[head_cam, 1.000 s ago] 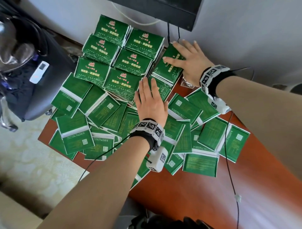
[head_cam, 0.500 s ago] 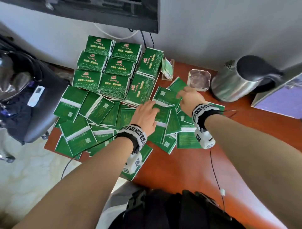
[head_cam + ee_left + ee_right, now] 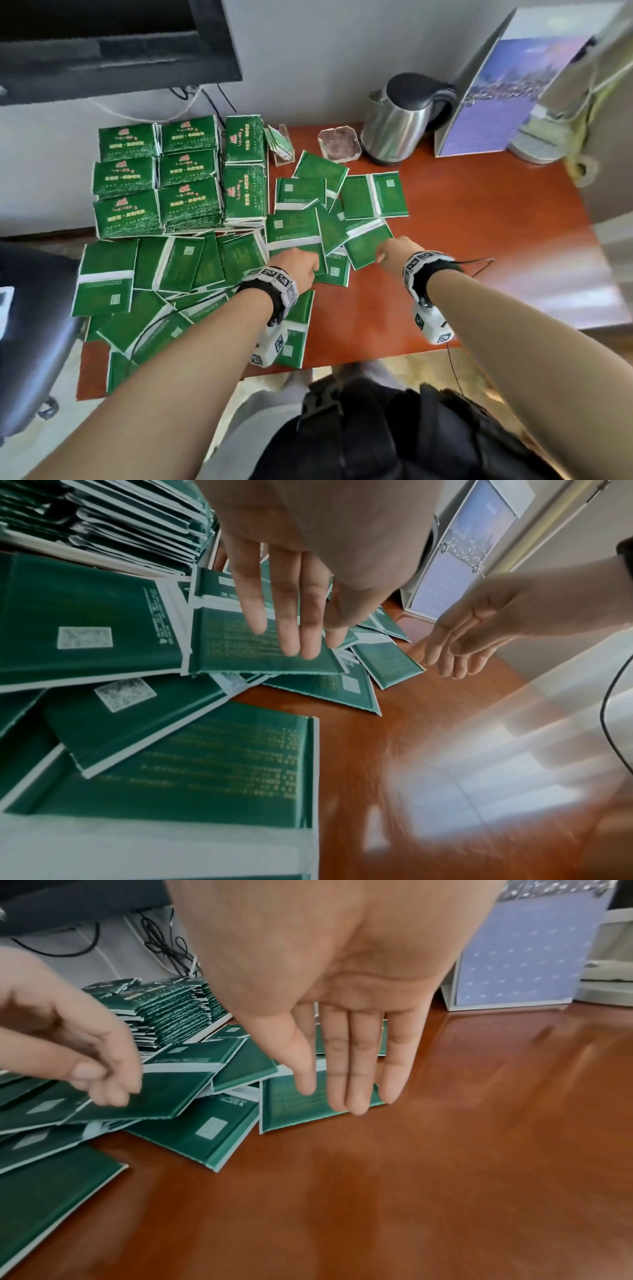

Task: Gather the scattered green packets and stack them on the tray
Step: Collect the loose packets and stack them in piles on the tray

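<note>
Neat stacks of green packets [image 3: 178, 178] stand at the table's back left; whatever bears them is hidden. Loose green packets [image 3: 164, 270] lie scattered and overlapping across the left and middle of the table. My left hand [image 3: 301, 265] reaches over the middle pile, and in the left wrist view its straight fingers [image 3: 291, 631] rest on a face-down packet [image 3: 240, 653]. My right hand [image 3: 390, 253] is just to the right, with its straight fingertips [image 3: 356, 1096] on the outermost packet [image 3: 294, 1110] at the pile's edge. Neither hand holds anything.
A steel kettle [image 3: 397, 123], a glass ashtray [image 3: 339, 144] and a small holder of sachets [image 3: 282, 145] stand at the back. A picture stand [image 3: 507, 102] is back right, a dark screen [image 3: 102, 44] on the wall, a black chair [image 3: 30, 325] at left. Bare red-brown tabletop [image 3: 479, 240] lies to the right.
Both hands have drawn back from the rear stacks to the loose packets in the middle. The right hand slid further right to the pile's edge. The head view has pulled back.
</note>
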`<move>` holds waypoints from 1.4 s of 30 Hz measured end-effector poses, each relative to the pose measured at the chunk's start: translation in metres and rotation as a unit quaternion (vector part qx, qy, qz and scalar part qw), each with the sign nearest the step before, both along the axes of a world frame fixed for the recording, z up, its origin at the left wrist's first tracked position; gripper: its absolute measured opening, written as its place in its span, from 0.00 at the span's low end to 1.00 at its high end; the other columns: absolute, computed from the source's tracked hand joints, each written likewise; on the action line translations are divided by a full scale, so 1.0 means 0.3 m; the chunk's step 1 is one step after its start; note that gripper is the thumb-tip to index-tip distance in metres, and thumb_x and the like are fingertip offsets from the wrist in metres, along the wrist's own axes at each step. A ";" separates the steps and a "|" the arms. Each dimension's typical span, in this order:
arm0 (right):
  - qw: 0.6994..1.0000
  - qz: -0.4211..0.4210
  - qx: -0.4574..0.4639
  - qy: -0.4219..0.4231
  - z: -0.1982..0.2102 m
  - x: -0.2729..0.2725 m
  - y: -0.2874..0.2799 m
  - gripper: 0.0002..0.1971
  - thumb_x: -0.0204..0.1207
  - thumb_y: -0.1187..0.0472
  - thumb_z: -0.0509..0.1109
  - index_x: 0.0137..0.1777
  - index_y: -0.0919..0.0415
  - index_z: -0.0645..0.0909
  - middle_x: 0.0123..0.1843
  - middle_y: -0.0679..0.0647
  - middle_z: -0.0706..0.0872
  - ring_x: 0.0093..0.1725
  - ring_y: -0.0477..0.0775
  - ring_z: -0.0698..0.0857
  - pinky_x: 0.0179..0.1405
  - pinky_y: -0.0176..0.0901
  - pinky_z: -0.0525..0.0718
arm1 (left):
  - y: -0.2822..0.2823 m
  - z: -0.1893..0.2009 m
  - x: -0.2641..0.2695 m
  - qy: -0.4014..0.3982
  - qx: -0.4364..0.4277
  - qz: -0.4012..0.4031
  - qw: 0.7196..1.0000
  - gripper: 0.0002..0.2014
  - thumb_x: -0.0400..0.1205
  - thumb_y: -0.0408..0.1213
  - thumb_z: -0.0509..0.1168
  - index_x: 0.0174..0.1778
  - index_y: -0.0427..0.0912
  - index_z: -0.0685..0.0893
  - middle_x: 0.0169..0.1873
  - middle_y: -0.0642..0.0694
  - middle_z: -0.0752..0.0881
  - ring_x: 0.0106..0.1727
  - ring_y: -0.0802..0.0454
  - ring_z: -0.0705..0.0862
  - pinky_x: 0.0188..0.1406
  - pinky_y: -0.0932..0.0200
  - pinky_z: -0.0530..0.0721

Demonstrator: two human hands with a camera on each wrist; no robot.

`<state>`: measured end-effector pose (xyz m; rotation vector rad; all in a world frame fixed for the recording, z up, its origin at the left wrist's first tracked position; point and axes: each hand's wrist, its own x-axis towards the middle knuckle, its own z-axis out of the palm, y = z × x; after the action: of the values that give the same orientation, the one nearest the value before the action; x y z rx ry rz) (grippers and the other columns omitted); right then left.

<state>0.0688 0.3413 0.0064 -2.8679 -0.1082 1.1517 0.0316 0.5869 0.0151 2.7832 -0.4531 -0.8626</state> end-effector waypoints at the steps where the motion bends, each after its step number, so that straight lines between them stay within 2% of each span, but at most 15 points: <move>1: 1.000 -0.007 -0.001 0.005 0.001 -0.010 -0.001 0.19 0.77 0.66 0.59 0.60 0.56 0.87 0.59 0.58 0.90 0.57 0.62 0.88 0.59 0.56 0.88 | -0.005 0.001 0.003 0.000 0.001 -0.007 1.000 0.16 0.85 0.34 0.57 0.62 0.50 0.85 0.54 0.45 0.88 0.47 0.45 0.84 0.41 0.58 0.78; 4: 1.000 -0.027 -0.002 0.006 0.005 -0.014 -0.008 0.17 0.79 0.65 0.59 0.60 0.56 0.87 0.59 0.59 0.90 0.57 0.63 0.88 0.60 0.57 0.88 | -0.025 0.008 0.035 0.021 0.007 -0.018 1.000 0.16 0.85 0.33 0.56 0.62 0.50 0.85 0.54 0.46 0.87 0.44 0.46 0.82 0.42 0.56 0.82; 8: 0.998 -0.044 -0.014 0.030 -0.021 0.034 -0.024 0.18 0.79 0.65 0.58 0.59 0.57 0.87 0.60 0.58 0.89 0.58 0.64 0.87 0.60 0.58 0.87 | -0.054 0.018 0.118 0.031 0.012 -0.017 0.999 0.15 0.85 0.32 0.57 0.60 0.51 0.86 0.54 0.47 0.88 0.50 0.45 0.87 0.51 0.51 0.88; 12: 0.996 -0.073 -0.019 0.041 0.003 0.131 -0.046 0.16 0.83 0.65 0.57 0.61 0.63 0.86 0.60 0.60 0.88 0.60 0.62 0.86 0.61 0.54 0.87 | -0.093 0.040 0.257 0.056 0.031 -0.012 0.998 0.15 0.85 0.31 0.60 0.60 0.50 0.87 0.57 0.47 0.87 0.53 0.45 0.87 0.48 0.54 0.87; 14: 0.995 -0.084 -0.023 0.042 0.008 0.192 -0.068 0.15 0.84 0.65 0.57 0.59 0.64 0.85 0.58 0.59 0.87 0.59 0.63 0.86 0.58 0.51 0.86 | -0.109 0.055 0.344 0.075 0.041 -0.025 0.996 0.14 0.85 0.31 0.62 0.62 0.47 0.87 0.61 0.47 0.87 0.56 0.44 0.87 0.53 0.52 0.88; 18: 0.991 -0.130 -0.022 0.021 -0.077 0.335 -0.128 0.11 0.78 0.61 0.58 0.48 0.61 0.83 0.53 0.60 0.89 0.45 0.64 0.85 0.44 0.50 0.85 | -0.118 0.062 0.520 0.065 0.062 -0.010 0.996 0.17 0.84 0.27 0.61 0.63 0.46 0.88 0.61 0.47 0.88 0.56 0.44 0.88 0.56 0.50 0.88; 20: 0.984 -0.177 -0.008 0.000 -0.103 0.387 -0.146 0.09 0.76 0.62 0.59 0.46 0.62 0.80 0.48 0.61 0.87 0.42 0.63 0.82 0.40 0.49 0.81 | -0.112 0.048 0.592 0.060 0.067 0.005 0.996 0.13 0.84 0.30 0.65 0.60 0.47 0.88 0.60 0.47 0.89 0.56 0.45 0.88 0.56 0.50 0.88; 22: 0.967 -0.253 0.012 -0.028 -0.064 0.416 -0.143 0.05 0.78 0.62 0.63 0.48 0.62 0.78 0.46 0.62 0.83 0.44 0.65 0.82 0.41 0.50 0.81 | -0.103 0.030 0.645 0.059 0.072 0.026 0.995 0.08 0.82 0.39 0.70 0.57 0.50 0.87 0.57 0.48 0.89 0.55 0.46 0.88 0.56 0.50 0.88; 24: 0.948 -0.308 0.036 -0.071 -0.079 0.437 -0.151 0.12 0.79 0.56 0.70 0.56 0.62 0.77 0.54 0.64 0.83 0.53 0.67 0.85 0.48 0.53 0.84 | -0.096 -0.008 0.670 0.072 0.078 0.039 0.994 0.16 0.78 0.49 0.76 0.59 0.51 0.84 0.58 0.49 0.87 0.56 0.46 0.86 0.57 0.49 0.87; 27: 0.929 -0.357 0.048 -0.080 -0.122 0.447 -0.139 0.34 0.70 0.45 0.81 0.66 0.63 0.70 0.64 0.64 0.80 0.64 0.69 0.82 0.59 0.60 0.83 | -0.109 -0.074 0.653 0.093 0.093 -0.024 0.991 0.28 0.71 0.55 0.80 0.63 0.51 0.79 0.61 0.47 0.79 0.57 0.47 0.82 0.56 0.47 0.84; 30: 0.925 -0.369 0.048 -0.079 -0.160 0.440 -0.116 0.41 0.65 0.44 0.85 0.68 0.61 0.66 0.67 0.63 0.78 0.65 0.70 0.82 0.61 0.61 0.83 | -0.142 -0.122 0.610 0.079 0.108 -0.105 0.985 0.26 0.70 0.55 0.81 0.57 0.51 0.77 0.52 0.50 0.72 0.54 0.49 0.78 0.49 0.51 0.81; 32: 0.923 -0.373 0.051 -0.083 -0.171 0.439 -0.109 0.42 0.64 0.46 0.86 0.69 0.62 0.65 0.67 0.63 0.78 0.65 0.70 0.81 0.62 0.61 0.82 | -0.152 -0.132 0.607 0.073 0.106 -0.112 0.985 0.23 0.70 0.53 0.81 0.53 0.51 0.79 0.51 0.50 0.71 0.55 0.48 0.78 0.46 0.53 0.78; 36: 0.915 -0.393 0.072 -0.061 -0.177 0.450 -0.123 0.39 0.64 0.47 0.86 0.65 0.63 0.68 0.65 0.63 0.81 0.65 0.67 0.82 0.61 0.59 0.84 | -0.170 -0.131 0.632 0.092 0.113 -0.115 0.983 0.21 0.68 0.51 0.83 0.49 0.50 0.82 0.53 0.47 0.72 0.55 0.46 0.77 0.47 0.51 0.81; 39: 0.908 -0.407 0.092 -0.028 -0.174 0.460 -0.144 0.29 0.65 0.47 0.86 0.57 0.61 0.77 0.60 0.60 0.86 0.54 0.63 0.85 0.50 0.51 0.85 | -0.190 -0.120 0.645 0.101 0.123 -0.113 0.981 0.18 0.69 0.51 0.83 0.44 0.51 0.83 0.51 0.48 0.70 0.52 0.46 0.76 0.47 0.51 0.82; 42: 0.910 -0.399 0.109 -0.010 -0.175 0.467 -0.160 0.25 0.65 0.47 0.85 0.54 0.61 0.83 0.56 0.59 0.89 0.50 0.61 0.87 0.51 0.50 0.87 | -0.197 -0.105 0.665 0.102 0.087 -0.090 0.987 0.14 0.73 0.48 0.81 0.43 0.50 0.83 0.50 0.48 0.77 0.50 0.46 0.82 0.43 0.56 0.77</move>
<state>0.2088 0.2932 -0.0460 -2.3130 0.8006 0.8509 0.2312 0.5278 -0.0163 2.7989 -0.6271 -1.2698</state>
